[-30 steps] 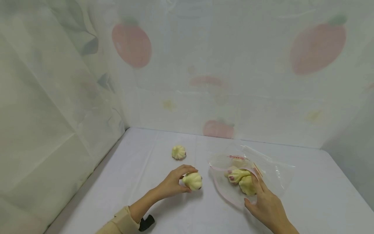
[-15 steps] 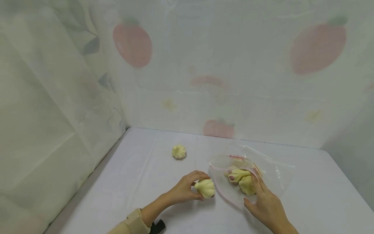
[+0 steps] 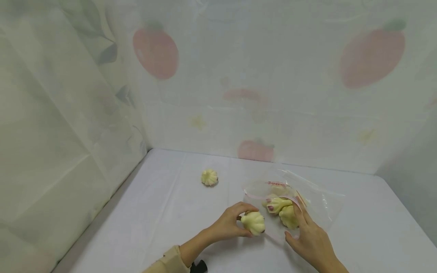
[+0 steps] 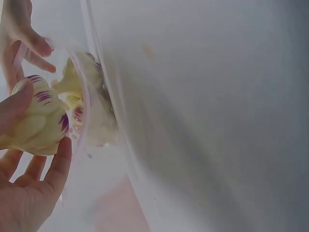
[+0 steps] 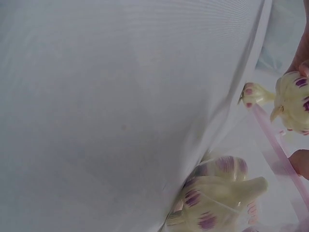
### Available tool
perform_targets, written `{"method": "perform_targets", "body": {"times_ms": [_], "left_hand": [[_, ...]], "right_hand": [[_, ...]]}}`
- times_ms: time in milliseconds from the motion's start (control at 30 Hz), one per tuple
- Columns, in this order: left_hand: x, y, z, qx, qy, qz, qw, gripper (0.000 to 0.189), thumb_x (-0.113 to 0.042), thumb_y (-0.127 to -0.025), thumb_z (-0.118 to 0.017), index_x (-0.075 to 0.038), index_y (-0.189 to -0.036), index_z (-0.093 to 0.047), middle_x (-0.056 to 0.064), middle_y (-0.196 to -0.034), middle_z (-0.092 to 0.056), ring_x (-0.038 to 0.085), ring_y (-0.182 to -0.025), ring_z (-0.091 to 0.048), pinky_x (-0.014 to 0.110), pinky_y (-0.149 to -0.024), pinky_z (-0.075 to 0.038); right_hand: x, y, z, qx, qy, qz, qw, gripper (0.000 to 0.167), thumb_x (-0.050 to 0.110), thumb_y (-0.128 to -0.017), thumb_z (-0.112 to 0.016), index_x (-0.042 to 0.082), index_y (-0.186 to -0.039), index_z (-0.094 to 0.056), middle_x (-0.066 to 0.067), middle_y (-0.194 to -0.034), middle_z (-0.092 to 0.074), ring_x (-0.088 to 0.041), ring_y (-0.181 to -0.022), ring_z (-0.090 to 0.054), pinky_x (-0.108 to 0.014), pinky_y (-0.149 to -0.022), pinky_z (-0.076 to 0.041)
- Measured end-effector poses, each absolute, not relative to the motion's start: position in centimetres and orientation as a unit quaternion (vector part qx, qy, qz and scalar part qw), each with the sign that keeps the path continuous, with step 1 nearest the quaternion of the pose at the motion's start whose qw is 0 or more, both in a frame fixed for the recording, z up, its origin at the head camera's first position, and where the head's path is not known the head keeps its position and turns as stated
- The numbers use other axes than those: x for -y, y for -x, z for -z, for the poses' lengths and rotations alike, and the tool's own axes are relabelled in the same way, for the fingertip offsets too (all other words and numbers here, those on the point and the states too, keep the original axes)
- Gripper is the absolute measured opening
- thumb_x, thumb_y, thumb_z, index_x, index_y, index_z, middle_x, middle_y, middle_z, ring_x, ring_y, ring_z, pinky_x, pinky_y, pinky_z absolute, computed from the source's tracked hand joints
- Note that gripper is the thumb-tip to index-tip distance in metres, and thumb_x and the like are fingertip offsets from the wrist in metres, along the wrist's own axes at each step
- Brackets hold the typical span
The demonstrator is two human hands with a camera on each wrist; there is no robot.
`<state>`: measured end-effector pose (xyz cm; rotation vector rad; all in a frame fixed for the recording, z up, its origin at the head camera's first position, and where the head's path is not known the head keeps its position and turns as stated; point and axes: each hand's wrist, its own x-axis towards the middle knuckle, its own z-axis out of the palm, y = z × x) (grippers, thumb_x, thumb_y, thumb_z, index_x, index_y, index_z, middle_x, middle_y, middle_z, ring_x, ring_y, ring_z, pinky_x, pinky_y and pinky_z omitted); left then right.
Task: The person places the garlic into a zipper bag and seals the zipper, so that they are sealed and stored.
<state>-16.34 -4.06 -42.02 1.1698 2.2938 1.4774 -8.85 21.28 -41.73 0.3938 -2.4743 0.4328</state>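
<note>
In the head view my left hand (image 3: 230, 223) holds a pale yellow garlic bulb (image 3: 253, 223) between thumb and fingers, just left of the bag's mouth. The left wrist view shows purple streaks on this garlic bulb (image 4: 41, 118). A clear plastic zip bag (image 3: 322, 199) lies to the right, its pink-edged mouth spread toward the left hand. Several garlic bulbs (image 3: 289, 217) are inside. My right hand (image 3: 312, 237) is at the bag's mouth, fingers extended against its pink edge (image 4: 83, 92) and thumb held apart. Part of the bag is hidden behind the right hand.
Another garlic bulb (image 3: 209, 177) sits on the white table (image 3: 164, 212), behind the left hand. Cloth with fruit prints (image 3: 205, 94) hangs at the back, and a pale curtain (image 3: 68, 151) borders the left side.
My left hand has carried its garlic bulb rightward and slightly nearer, up to the bag's mouth. The right hand, the bag and the bulb at the back have stayed in place.
</note>
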Motion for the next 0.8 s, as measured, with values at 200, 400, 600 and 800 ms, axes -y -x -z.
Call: {"method": "perform_targets", "body": {"times_ms": [200,400,600,800], "left_hand": [[2.7,16.2,42.1,-0.777,-0.381,-0.495,0.076,0.063,-0.001,-0.069,-0.086,-0.003,-0.127,-0.059,0.008,-0.125,-0.058,0.014,-0.112,-0.054,0.018,-0.081,-0.050],[1.6,16.0,42.1,-0.792,-0.359,-0.490,0.058,0.063,0.001,-0.068,-0.087,-0.002,-0.125,-0.061,0.009,-0.121,-0.059,0.012,-0.108,-0.055,0.015,-0.078,-0.050],[0.6,16.1,42.3,-0.803,-0.351,-0.480,0.049,0.064,0.000,-0.067,-0.087,-0.003,-0.126,-0.061,0.008,-0.118,-0.059,0.012,-0.106,-0.055,0.015,-0.077,-0.049],[-0.3,16.3,42.6,-0.804,-0.356,-0.476,0.039,0.065,0.000,-0.066,-0.088,-0.007,-0.125,-0.064,0.007,-0.118,-0.062,0.008,-0.103,-0.054,0.018,-0.075,-0.050]], "right_hand": [[-21.3,8.9,41.8,0.927,-0.151,-0.164,0.303,0.093,0.012,-0.054,-0.086,-0.003,-0.136,-0.045,-0.019,-0.141,-0.048,0.003,-0.047,-0.021,-0.020,-0.039,-0.027],[-21.3,8.9,41.8,0.926,-0.154,-0.167,0.302,0.092,0.011,-0.054,-0.086,-0.004,-0.136,-0.046,-0.021,-0.140,-0.048,0.004,-0.047,-0.021,-0.020,-0.038,-0.027],[-21.4,8.9,41.8,0.926,-0.154,-0.168,0.301,0.092,0.012,-0.054,-0.086,-0.004,-0.136,-0.046,-0.021,-0.140,-0.049,0.004,-0.046,-0.020,-0.020,-0.038,-0.027],[-21.4,8.9,41.8,0.925,-0.156,-0.167,0.302,0.092,0.011,-0.054,-0.086,-0.005,-0.135,-0.047,-0.021,-0.140,-0.048,0.005,-0.046,-0.021,-0.019,-0.038,-0.027]]}}
